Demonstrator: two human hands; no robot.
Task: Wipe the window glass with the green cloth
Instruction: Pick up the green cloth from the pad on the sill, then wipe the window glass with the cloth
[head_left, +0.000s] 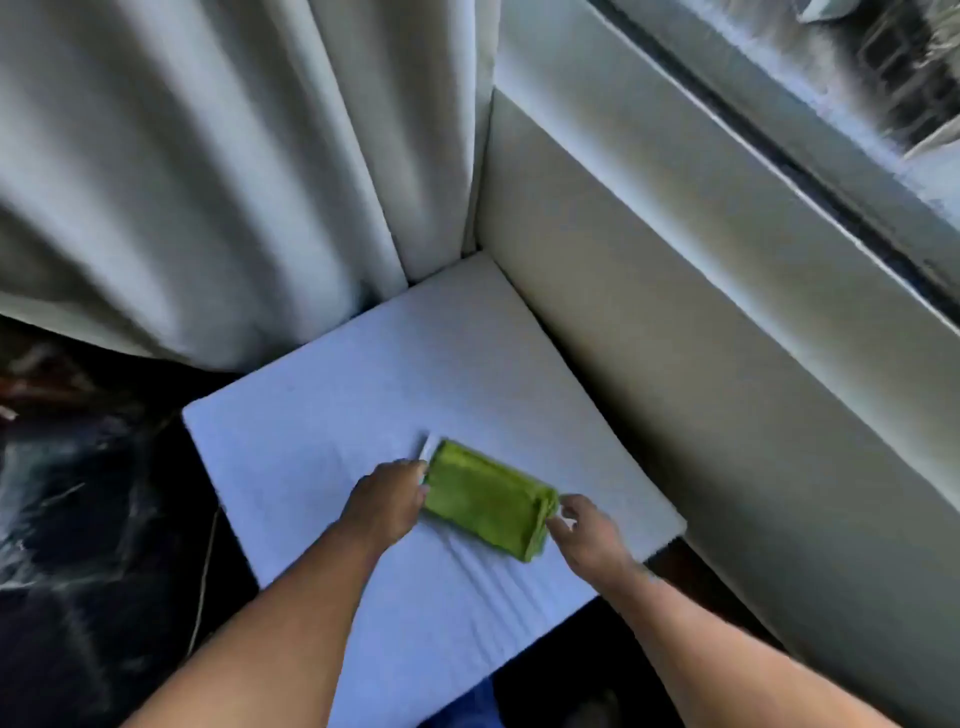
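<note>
A folded green cloth (485, 499) lies on a white cushioned surface (322, 415). My left hand (387, 501) rests at the cloth's left end, its fingers curled against the edge next to a small white tag. My right hand (584, 530) touches the cloth's right end with fingers bent around its corner. The window glass (883, 67) is at the upper right, above a pale sill and wall panel. The picture is blurred, so how firmly either hand grips is unclear.
Pale curtains (208, 171) hang at the left and back, reaching the cushion's far corner. A dark floor (78, 519) with a thin cord lies to the left. A dark window track (779, 156) runs along the sill.
</note>
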